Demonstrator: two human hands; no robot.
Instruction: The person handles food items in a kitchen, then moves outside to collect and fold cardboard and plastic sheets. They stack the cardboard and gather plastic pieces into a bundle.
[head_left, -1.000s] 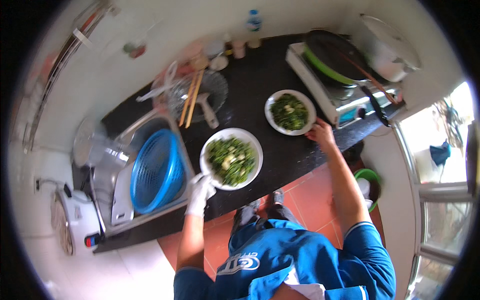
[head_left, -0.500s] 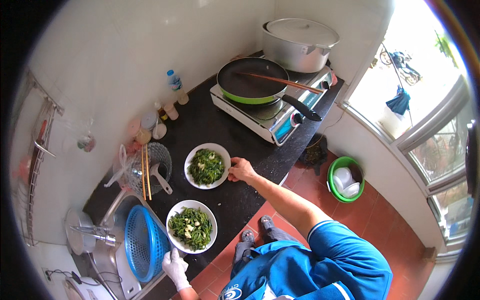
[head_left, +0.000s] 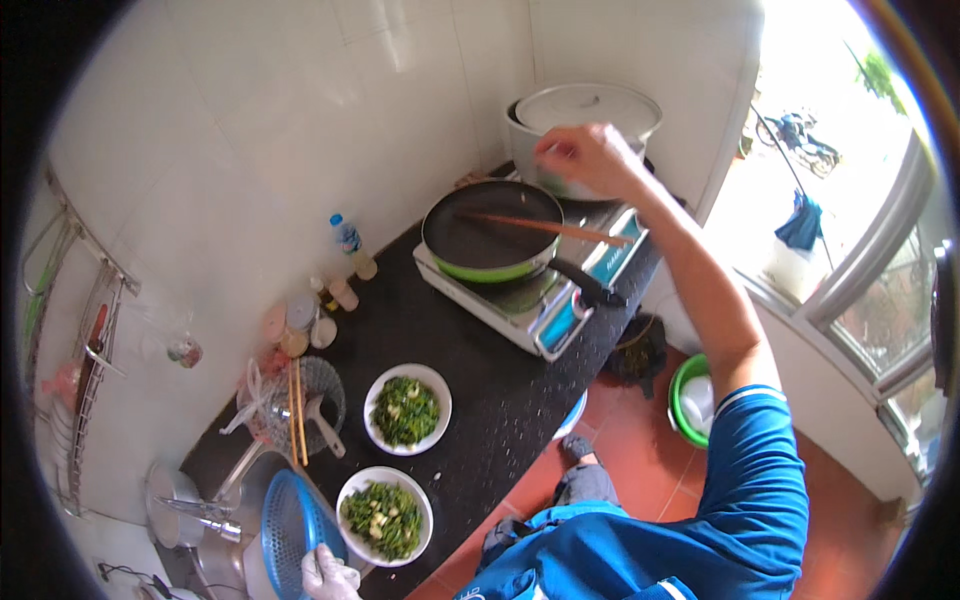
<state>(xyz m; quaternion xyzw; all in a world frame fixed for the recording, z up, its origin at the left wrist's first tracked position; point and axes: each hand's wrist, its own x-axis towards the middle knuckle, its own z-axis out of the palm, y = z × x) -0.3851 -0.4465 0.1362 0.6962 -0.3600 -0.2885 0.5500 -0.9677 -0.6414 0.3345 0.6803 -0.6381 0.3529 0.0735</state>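
Note:
My right hand [head_left: 592,160] is raised over the back of the stove, in front of the silver pot [head_left: 640,115]. Its fingers are curled together, and whatever they may hold is hidden. Below it is a green frying pan [head_left: 490,225] with a pair of brown chopsticks [head_left: 575,230] across it. My left hand [head_left: 330,576], in a white glove, closes on the rim of a blue plastic colander [head_left: 285,520] by the sink. Beside it stands a white bowl of cooked greens with garlic [head_left: 427,545]. A second white bowl of greens [head_left: 447,405] sits just behind.
The two-burner gas stove [head_left: 530,330] takes up the counter's far end. Along the wall stand a water bottle [head_left: 350,245] and several small jars [head_left: 298,315]. A glass bowl [head_left: 335,385] with light chopsticks [head_left: 297,410] is near the sink. On the floor is a green bucket [head_left: 675,405].
My right hand has left the rear bowl and risen toward the pot. The left hand has shifted from the near bowl to the colander's rim. The view has tilted upward.

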